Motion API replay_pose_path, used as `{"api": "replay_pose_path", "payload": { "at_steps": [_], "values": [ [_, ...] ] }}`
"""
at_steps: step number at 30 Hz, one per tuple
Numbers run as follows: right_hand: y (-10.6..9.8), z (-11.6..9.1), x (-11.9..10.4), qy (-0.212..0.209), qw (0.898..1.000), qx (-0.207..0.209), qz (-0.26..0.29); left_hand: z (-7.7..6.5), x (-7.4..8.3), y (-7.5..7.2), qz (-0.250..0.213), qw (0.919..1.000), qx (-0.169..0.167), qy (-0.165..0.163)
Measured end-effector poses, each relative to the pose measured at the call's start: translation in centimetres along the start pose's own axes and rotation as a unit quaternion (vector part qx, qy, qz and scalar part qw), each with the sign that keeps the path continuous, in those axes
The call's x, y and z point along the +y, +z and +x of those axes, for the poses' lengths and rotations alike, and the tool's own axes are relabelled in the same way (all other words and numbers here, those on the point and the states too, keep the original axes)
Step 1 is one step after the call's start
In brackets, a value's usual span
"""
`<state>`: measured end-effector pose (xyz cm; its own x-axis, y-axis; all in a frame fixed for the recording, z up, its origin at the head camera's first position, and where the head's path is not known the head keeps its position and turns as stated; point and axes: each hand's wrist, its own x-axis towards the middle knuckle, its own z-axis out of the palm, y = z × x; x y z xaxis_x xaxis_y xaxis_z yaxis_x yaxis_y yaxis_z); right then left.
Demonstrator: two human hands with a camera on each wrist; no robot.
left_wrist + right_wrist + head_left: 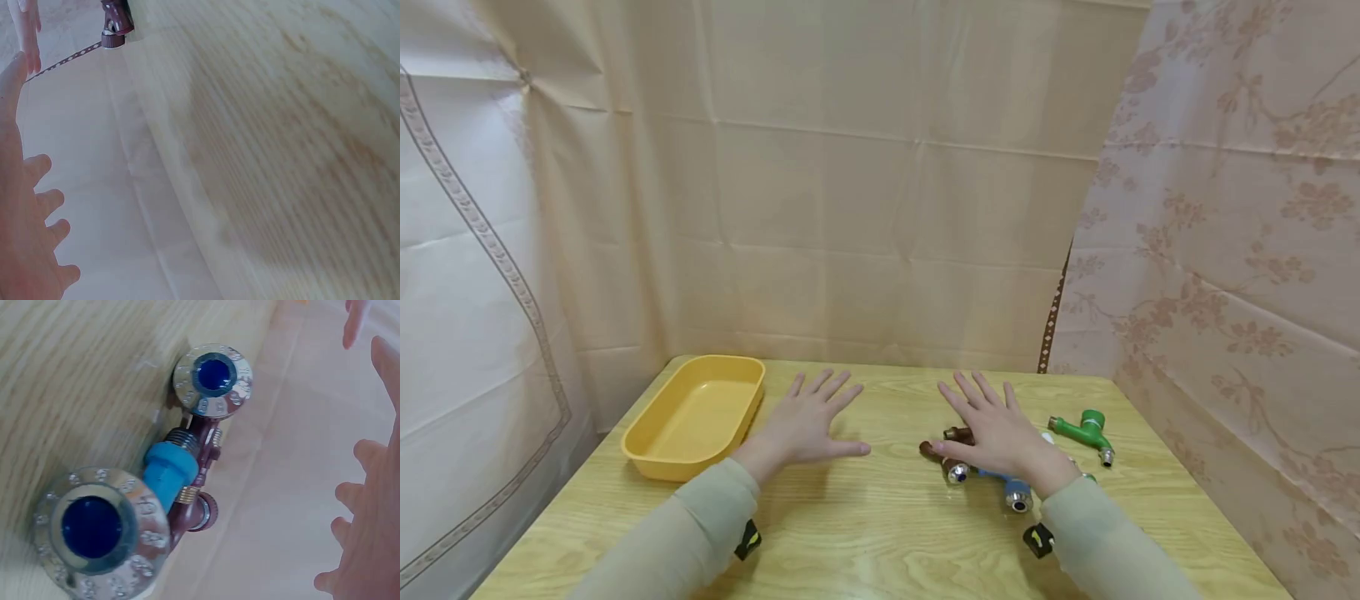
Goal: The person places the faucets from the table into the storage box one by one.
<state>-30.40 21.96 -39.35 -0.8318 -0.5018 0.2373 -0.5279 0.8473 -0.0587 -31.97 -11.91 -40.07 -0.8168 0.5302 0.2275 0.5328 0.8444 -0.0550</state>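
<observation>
My left hand (805, 429) hovers over the table just right of the yellow tray (692, 462), fingers spread and holding nothing. Fingers apart as well, my right hand (1003, 433) hangs above a group of taps and partly hides them. Under it lie brown taps (929, 451) and a blue tap (1017, 489) with a chrome end. To its right lies a green tap (1086, 432). The right wrist view shows the blue tap (165, 484) close up beside brown ones, away from the fingers. Part of a brown tap (117, 19) appears in the left wrist view.
The wooden table (880, 533) has a beige curtain (865, 208) behind it. Floral cloth (1240, 292) hangs along the right side and pale cloth (467, 292) along the left. The tray stands at the table's back left, with walls all round.
</observation>
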Motion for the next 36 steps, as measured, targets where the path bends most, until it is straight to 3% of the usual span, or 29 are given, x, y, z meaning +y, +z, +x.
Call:
{"api": "replay_pose_path", "payload": {
  "at_steps": [14, 21, 30, 36],
  "values": [
    [-1.5, 0.3, -0.1, -0.008, 1.0, 0.02, 0.01, 0.0, -0.9, -1.6, -0.032, 0.9989, 0.035, -0.005],
    [-2.2, 0.5, -0.3, -0.008, 0.998, 0.036, 0.043, -0.1, -1.4, -2.8, -0.055, 0.9968, 0.055, -0.017],
    [-2.6, 0.9, -0.4, -0.01, 0.992, 0.068, 0.104, -0.2, -2.1, -3.9, -0.085, 0.9908, 0.103, -0.023],
    [-2.6, 1.2, -0.5, -0.013, 0.983, 0.088, 0.163, -0.3, -2.8, -4.3, -0.108, 0.9822, 0.153, -0.02]
  ]
}}
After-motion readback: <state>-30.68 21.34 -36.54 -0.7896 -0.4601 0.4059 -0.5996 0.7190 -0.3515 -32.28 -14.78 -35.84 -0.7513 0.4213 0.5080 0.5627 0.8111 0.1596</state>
